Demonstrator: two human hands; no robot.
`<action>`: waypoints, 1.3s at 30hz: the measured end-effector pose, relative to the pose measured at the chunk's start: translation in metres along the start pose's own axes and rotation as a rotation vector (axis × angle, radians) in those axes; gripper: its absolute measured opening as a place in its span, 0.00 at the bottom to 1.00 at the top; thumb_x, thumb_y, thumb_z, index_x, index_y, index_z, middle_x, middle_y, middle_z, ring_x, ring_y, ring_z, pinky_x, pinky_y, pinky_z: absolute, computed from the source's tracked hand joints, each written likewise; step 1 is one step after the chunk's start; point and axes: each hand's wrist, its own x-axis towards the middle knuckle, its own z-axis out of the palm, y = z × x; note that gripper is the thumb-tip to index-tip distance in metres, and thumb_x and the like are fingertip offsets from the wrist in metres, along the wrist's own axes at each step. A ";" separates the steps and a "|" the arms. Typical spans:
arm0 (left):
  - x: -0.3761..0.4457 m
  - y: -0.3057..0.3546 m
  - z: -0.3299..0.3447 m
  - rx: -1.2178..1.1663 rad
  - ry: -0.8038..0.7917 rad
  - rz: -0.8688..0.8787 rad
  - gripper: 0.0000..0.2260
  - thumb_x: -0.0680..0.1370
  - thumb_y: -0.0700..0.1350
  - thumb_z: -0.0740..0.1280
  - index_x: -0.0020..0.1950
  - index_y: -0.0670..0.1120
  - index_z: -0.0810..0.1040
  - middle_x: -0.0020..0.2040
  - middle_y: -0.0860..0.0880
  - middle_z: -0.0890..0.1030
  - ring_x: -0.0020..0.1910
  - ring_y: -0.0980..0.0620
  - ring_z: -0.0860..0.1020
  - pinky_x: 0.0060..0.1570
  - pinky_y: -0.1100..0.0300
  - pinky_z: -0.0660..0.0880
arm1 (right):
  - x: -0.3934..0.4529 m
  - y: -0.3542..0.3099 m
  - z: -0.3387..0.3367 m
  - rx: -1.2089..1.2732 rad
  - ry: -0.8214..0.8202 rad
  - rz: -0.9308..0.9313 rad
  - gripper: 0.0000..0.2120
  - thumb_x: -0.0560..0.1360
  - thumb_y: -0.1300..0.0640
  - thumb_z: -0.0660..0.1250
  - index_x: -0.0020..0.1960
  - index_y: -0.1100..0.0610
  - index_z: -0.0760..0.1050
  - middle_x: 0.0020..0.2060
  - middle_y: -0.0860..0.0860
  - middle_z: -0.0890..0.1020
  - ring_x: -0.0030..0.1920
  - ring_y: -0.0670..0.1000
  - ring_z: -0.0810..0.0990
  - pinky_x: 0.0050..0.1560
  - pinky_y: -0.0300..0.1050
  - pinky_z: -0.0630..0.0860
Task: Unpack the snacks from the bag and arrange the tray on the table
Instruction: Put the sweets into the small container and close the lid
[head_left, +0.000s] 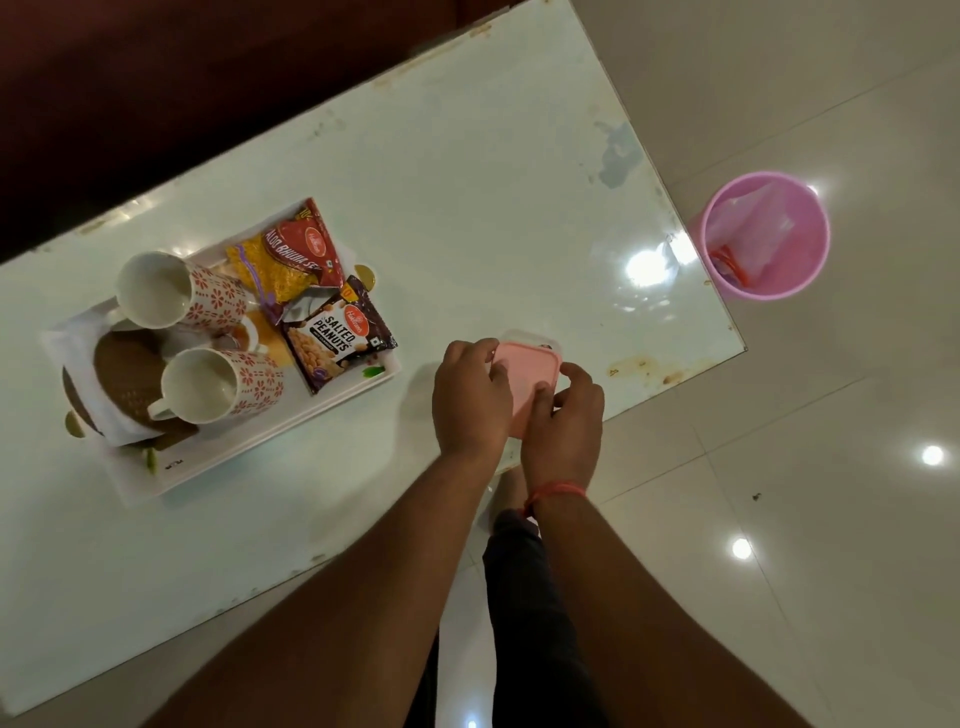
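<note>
Your forearms reached in from the table's (467, 171) near edge, and both hands met on the pink-lidded container (525, 375) close to that edge, towards the right end. Your tray (270, 441) of snack packets (337, 338) and mugs (197, 384) lay well apart towards the left end. Your left hand (470, 397) curled over the lid's left side; your right hand (563, 421) pinched its near-right corner. Both were equally near; I judged the tray-bound move leftward.

1. My left hand (470, 397) and forearm are bare, with no sleeve, ring or watch.
2. My right hand (563, 431) is bare too; a thin red thread bracelet (553, 492) circles that wrist.
3. Below, I wear dark black trousers (524, 613).
</note>
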 end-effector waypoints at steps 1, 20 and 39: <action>0.001 0.000 0.000 0.016 0.002 0.008 0.13 0.80 0.42 0.65 0.65 0.47 0.78 0.60 0.47 0.78 0.55 0.47 0.80 0.51 0.57 0.78 | 0.002 0.001 0.002 -0.011 0.005 -0.008 0.15 0.81 0.53 0.58 0.68 0.52 0.69 0.57 0.51 0.74 0.47 0.48 0.76 0.47 0.46 0.76; 0.028 0.003 0.001 -0.016 -0.117 -0.078 0.07 0.79 0.44 0.67 0.57 0.47 0.78 0.54 0.48 0.82 0.51 0.50 0.79 0.42 0.62 0.69 | 0.031 0.000 0.005 0.020 -0.062 0.046 0.11 0.81 0.56 0.61 0.63 0.53 0.71 0.48 0.50 0.76 0.43 0.48 0.75 0.49 0.50 0.78; 0.156 0.015 -0.058 -0.001 0.083 -0.215 0.11 0.78 0.45 0.67 0.57 0.41 0.76 0.57 0.42 0.81 0.56 0.41 0.79 0.50 0.51 0.75 | 0.143 -0.131 0.062 -0.162 -0.337 -0.332 0.13 0.77 0.61 0.62 0.61 0.53 0.77 0.48 0.54 0.82 0.45 0.51 0.76 0.47 0.43 0.72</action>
